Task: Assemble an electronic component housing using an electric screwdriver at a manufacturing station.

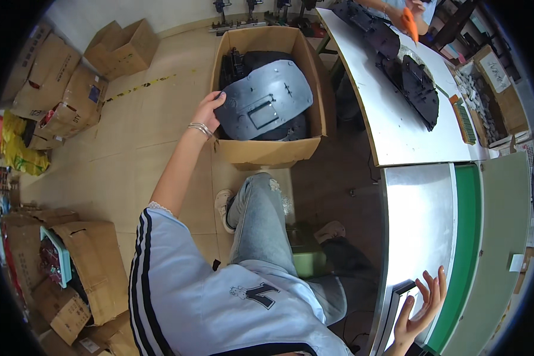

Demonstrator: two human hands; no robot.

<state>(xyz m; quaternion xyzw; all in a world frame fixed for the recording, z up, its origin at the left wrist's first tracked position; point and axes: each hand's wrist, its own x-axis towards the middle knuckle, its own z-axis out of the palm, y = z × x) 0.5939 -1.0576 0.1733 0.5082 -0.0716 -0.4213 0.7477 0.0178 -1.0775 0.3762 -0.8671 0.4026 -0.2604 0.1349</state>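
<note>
Over the mouth of the cardboard box (264,152), the grey moulded panel (261,92) reaches rightward from the left hand (209,111), which pinches its left edge, thumb on top. The grip appears made, while the panel is not yet clear of the box, and dark parts (266,57) lie behind it, so more seems left to handle. Well apart, the right hand (422,307) hangs spread and empty by the metal worktop (420,213)

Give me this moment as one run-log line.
left hand: gripping grey curved plastic panel at open brown cardboard box | right hand: open, over shiny metal worktop
</note>
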